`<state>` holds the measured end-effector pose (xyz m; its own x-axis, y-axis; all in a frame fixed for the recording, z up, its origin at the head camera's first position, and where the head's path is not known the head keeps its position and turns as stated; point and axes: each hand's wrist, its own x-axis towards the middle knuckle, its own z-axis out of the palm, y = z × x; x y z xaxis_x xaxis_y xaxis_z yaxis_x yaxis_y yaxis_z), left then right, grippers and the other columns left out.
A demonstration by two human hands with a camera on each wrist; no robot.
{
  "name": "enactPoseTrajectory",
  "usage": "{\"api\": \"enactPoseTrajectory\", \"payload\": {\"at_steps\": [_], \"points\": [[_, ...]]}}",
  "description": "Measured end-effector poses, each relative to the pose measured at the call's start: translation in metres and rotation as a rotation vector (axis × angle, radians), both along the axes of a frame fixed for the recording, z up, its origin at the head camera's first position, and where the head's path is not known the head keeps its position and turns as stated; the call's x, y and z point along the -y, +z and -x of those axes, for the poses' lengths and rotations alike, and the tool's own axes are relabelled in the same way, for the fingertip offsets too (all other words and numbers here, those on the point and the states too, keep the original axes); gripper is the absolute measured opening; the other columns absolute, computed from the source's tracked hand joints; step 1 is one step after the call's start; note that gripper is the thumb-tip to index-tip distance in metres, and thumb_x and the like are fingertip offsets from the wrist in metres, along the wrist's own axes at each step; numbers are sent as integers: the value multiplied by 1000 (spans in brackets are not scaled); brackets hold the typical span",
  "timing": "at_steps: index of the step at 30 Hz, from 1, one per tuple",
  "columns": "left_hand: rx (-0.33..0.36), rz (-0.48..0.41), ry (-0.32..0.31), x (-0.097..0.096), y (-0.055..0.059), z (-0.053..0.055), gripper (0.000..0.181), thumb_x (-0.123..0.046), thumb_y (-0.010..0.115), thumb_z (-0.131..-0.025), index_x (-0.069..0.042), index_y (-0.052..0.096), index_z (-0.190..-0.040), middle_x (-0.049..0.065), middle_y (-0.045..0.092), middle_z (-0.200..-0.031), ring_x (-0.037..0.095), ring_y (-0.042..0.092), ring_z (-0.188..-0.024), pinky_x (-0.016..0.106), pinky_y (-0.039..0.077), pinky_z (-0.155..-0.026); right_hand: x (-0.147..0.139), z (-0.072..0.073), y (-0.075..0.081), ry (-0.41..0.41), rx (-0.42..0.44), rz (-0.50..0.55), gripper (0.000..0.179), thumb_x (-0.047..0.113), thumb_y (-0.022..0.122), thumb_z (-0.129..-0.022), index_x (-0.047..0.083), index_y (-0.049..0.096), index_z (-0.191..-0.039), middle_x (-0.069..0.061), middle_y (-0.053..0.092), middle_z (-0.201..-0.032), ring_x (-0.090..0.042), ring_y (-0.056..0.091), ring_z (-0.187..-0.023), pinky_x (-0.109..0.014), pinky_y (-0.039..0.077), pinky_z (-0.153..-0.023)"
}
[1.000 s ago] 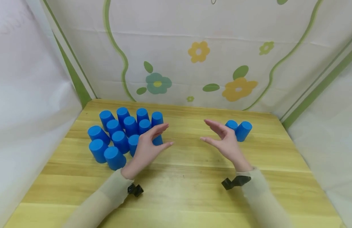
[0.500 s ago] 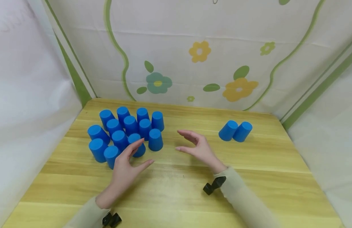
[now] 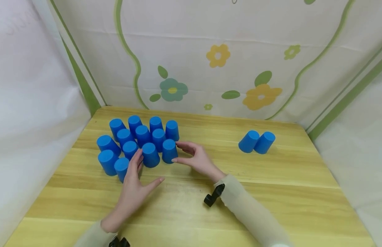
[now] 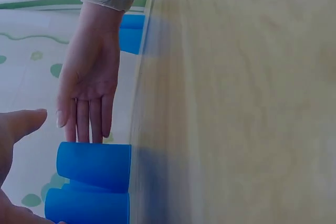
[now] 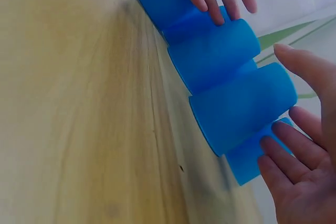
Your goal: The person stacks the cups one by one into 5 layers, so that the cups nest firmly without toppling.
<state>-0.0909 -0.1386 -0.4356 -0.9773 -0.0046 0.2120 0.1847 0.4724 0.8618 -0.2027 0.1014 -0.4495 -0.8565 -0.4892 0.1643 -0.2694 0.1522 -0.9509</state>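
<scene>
Upside-down blue cups stand grouped on the left of the wooden table (image 3: 191, 212). My right hand (image 3: 198, 159) reaches in from the right at the rightmost front cup (image 3: 169, 151). Its thumb and fingers are spread either side of that cup, fingertips right at its wall; the right wrist view shows the fingers loosely extended beside the cup (image 5: 244, 108). My left hand (image 3: 133, 187) is at the group's front, fingertips against the left side of the neighbouring cup (image 3: 151, 156), thumb held away from it. It partly hides a cup (image 3: 121, 167) at the front left.
Two more blue cups (image 3: 249, 141) stand close together at the back right. A white curtain (image 3: 191, 58) with printed flowers rises behind the table, and white cloth hangs at both sides. Black devices (image 3: 215, 195) are strapped to both wrists.
My right hand has moved left from beside the two right-hand cups to the grouped cups. My left hand has drawn back toward the front left, then its fingertips came up to a front cup.
</scene>
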Motion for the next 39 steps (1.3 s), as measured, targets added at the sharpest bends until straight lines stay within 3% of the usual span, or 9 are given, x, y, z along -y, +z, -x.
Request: {"api": "enactPoseTrajectory", "payload": {"at_steps": [8,14,19,28,39], "points": [[69,-59,-5,1,-4,20,97,-23,81,-91,-7,17,-161,17,24,-164,37,25,-149,54,27,-117,12,9,-6,-40,20,30,55,22,83,-89,16,62,-139,2,62,-137,-20,58,-127,-47,44,-108],[92,-49,15,2,-2,38,83,-26,78,-93,-7,28,-157,20,35,-158,38,32,-146,53,29,-116,20,12,-5,-59,27,26,57,27,83,-89,17,61,-140,3,62,-137,-20,59,-124,-47,46,-106],[91,-55,23,1,-2,47,70,-25,76,-95,-9,38,-152,16,42,-155,35,39,-143,51,33,-115,23,14,-4,-77,31,30,55,29,82,-89,13,63,-138,4,65,-132,-20,62,-118,-46,50,-102],[113,-72,22,-2,-3,54,57,-24,76,-95,-9,49,-144,11,53,-143,33,53,-131,49,42,-110,9,14,-4,-107,10,48,52,24,82,-89,9,66,-136,2,68,-127,-20,64,-113,-46,52,-99],[126,-84,20,3,-6,55,59,-29,76,-95,-8,50,-143,13,54,-143,34,53,-131,48,42,-109,-19,14,-5,-183,44,61,47,22,85,-87,14,70,-131,-4,70,-122,-24,66,-110,-37,54,-96]]}}
